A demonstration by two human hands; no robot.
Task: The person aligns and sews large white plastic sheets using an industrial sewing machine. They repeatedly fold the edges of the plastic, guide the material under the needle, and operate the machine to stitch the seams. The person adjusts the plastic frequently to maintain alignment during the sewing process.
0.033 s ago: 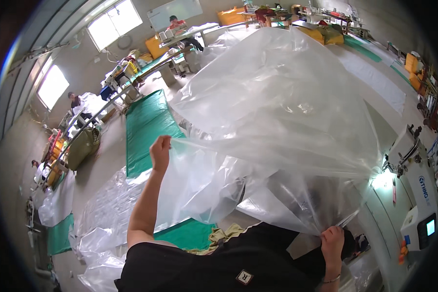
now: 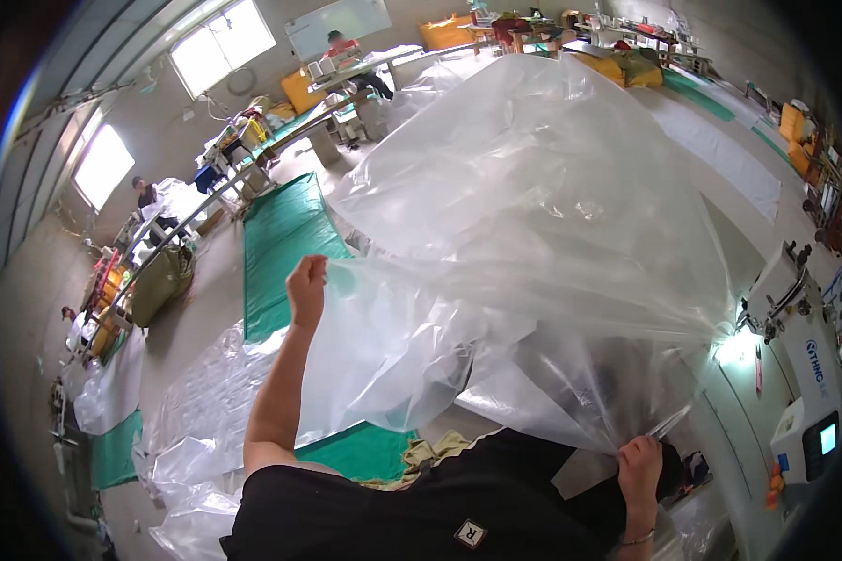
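A large clear plastic sheet (image 2: 533,215) billows in front of me, wrinkled and shiny, spreading far across the room. My left hand (image 2: 307,288) is raised with the arm stretched out, its fingers pinched on the sheet's left edge. Close to my body at the lower right, my right hand (image 2: 638,466) grips a gathered part of the same sheet, and folds fan out from it. To the right, the sheet runs up to the lit head of a white sewing machine (image 2: 762,290); the light's glare hides exactly how they meet.
Green tarpaulin (image 2: 290,243) and more clear plastic (image 2: 206,393) lie on the floor to the left. The machine's table (image 2: 739,421) stands close on my right, with a small lit screen (image 2: 827,437). Other people sit at workbenches along the far left, one in red (image 2: 339,45).
My left hand has moved slightly upward with the sheet's edge, and the plastic between my hands has shifted a little. My right hand stays where it was.
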